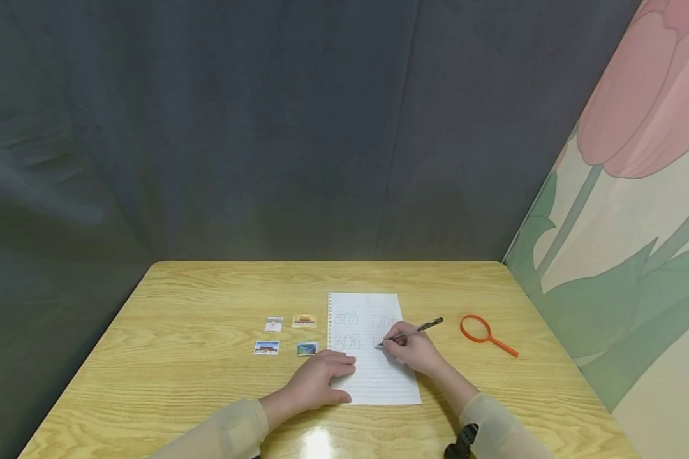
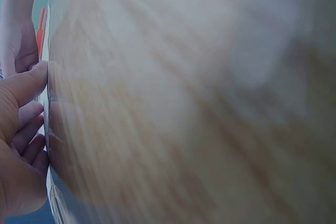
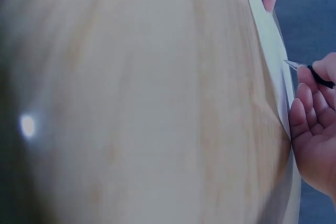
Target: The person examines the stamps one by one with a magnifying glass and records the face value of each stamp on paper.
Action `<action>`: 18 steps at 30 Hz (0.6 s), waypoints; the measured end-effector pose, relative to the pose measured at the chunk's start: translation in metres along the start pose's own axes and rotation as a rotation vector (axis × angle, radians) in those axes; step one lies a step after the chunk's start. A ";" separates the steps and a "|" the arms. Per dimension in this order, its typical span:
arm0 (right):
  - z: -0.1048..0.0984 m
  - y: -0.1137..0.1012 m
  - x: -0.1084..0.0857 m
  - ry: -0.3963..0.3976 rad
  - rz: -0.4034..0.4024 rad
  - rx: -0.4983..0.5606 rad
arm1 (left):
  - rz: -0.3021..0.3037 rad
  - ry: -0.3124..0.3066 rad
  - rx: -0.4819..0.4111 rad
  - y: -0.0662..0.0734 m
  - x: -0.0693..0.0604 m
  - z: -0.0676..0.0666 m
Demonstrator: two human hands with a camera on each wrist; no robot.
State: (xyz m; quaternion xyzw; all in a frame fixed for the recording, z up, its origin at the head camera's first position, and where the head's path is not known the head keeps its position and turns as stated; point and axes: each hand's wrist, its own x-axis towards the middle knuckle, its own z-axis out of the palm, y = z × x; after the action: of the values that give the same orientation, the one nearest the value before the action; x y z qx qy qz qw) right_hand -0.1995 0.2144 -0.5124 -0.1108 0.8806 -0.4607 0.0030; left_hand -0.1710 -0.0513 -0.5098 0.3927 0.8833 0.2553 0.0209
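A lined sheet of paper with punched holes down its left edge lies on the table. Handwritten numbers stand on it in two columns; "1500" and "800" seem to be on the left, and the right ones are partly covered. My right hand pinches a dark pen, its tip at the paper in the right column. In the right wrist view the pen's pointed tip meets the sheet. My left hand rests on the paper's lower left edge, fingers extended and thumb apart.
Left of the paper lie several stamp-like picture cards, among them a yellow one, a pale one, a blue one and a green-blue one. An orange magnifying glass lies to the right. A dark curtain hangs behind the table.
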 end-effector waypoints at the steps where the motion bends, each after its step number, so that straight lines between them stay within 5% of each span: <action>1: 0.000 0.000 0.000 0.014 0.010 0.000 | -0.002 0.000 0.000 0.000 0.000 0.000; 9: -0.001 -0.002 -0.003 0.080 0.069 0.008 | 0.010 0.006 0.014 -0.001 0.000 0.001; 18: 0.000 -0.002 -0.001 0.071 0.045 -0.007 | 0.012 -0.005 0.005 -0.001 0.000 0.000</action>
State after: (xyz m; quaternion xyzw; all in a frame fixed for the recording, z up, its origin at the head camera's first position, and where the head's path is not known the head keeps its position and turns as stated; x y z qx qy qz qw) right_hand -0.1978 0.2134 -0.5114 -0.0748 0.8839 -0.4612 -0.0181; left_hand -0.1723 -0.0520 -0.5102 0.3988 0.8814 0.2524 0.0205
